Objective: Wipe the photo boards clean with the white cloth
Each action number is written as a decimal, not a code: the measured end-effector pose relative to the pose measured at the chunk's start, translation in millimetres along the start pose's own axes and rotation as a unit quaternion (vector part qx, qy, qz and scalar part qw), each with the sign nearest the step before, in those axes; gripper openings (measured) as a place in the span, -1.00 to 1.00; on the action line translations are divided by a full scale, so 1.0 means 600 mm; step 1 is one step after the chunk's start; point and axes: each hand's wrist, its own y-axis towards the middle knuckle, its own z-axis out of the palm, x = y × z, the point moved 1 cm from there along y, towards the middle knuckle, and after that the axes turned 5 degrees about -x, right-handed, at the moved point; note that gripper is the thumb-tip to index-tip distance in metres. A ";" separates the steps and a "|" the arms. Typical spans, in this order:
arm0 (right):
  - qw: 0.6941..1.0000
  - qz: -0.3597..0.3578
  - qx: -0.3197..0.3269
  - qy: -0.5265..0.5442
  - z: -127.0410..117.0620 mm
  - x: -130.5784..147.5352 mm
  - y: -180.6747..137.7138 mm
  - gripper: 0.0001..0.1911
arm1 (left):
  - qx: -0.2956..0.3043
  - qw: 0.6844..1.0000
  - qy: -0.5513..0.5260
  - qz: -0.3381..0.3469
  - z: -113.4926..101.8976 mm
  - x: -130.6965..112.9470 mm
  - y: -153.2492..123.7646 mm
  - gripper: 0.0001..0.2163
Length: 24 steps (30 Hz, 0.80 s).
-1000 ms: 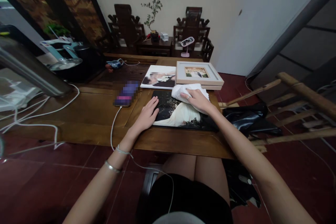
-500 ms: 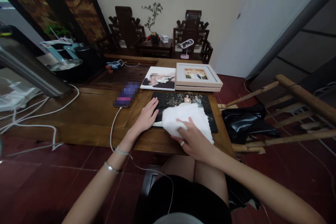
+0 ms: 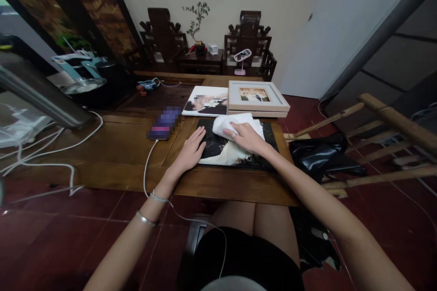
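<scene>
A dark photo panel with a pale dress in its picture lies flat on the wooden table. My left hand rests flat on the panel's left edge, fingers stretched out. My right hand grips a white fluffy cloth and presses it on the panel's upper part. The cloth and hand hide the top of the picture. Just beyond the panel lie a white-edged photo print and framed photos stacked on its right.
Left of the panel lies a phone with a white charging cable. A dark cylinder and more cables stand farther left. A bamboo chair with a black bag is at the right, carved chairs at the back.
My right hand has pushed the cloth away from me, from the panel's near side to its far side. The pale dress now shows. My left hand has stayed in place.
</scene>
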 end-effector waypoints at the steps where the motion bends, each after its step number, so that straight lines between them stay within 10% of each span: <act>1: 1.000 0.004 -0.013 -0.003 0.005 -0.007 0.014 -0.68 | 0.003 1.000 0.000 -0.001 0.000 0.000 0.000 -0.53; 12: 0.997 0.016 -0.025 -0.077 0.030 -0.007 0.056 -0.66 | -0.003 1.000 -0.001 0.004 0.001 0.002 0.000 -0.54; 24: 0.994 -0.089 0.056 -0.044 0.031 0.113 -0.136 -0.79 | 0.007 1.000 -0.004 0.000 -0.001 0.000 0.001 -0.55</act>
